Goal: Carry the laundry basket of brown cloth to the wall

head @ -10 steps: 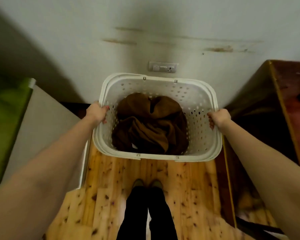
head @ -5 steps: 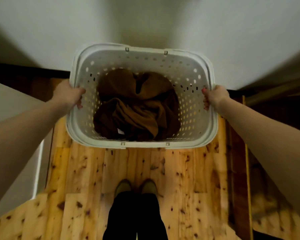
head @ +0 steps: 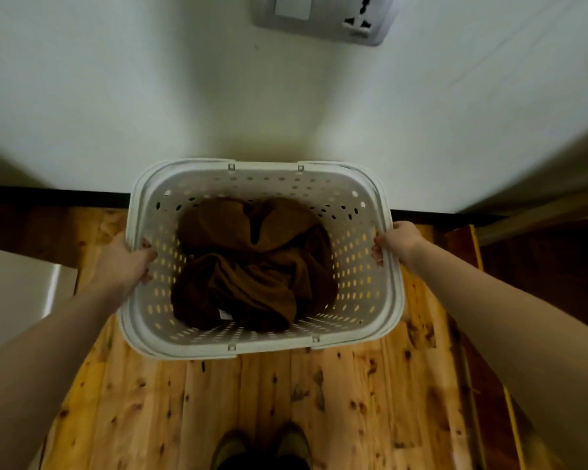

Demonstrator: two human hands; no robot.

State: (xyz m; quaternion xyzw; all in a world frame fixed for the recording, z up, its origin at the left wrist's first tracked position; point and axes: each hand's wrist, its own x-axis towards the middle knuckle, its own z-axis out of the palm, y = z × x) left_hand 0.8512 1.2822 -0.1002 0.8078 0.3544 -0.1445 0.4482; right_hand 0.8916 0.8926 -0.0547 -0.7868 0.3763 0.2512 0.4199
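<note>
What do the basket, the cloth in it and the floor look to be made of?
Basket: white moulded plastic, matte, with rows of punched holes. Cloth: soft brown fabric, likely fleece or terry, crumpled in folds. Floor: knotty wood boards, glossy, probably varnished pine.

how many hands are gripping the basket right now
2. The left hand grips the left rim of the laundry basket, fingers curled inside. The right hand grips the right rim. Nothing seems hidden; the brown cloth lies untouched inside.
</note>
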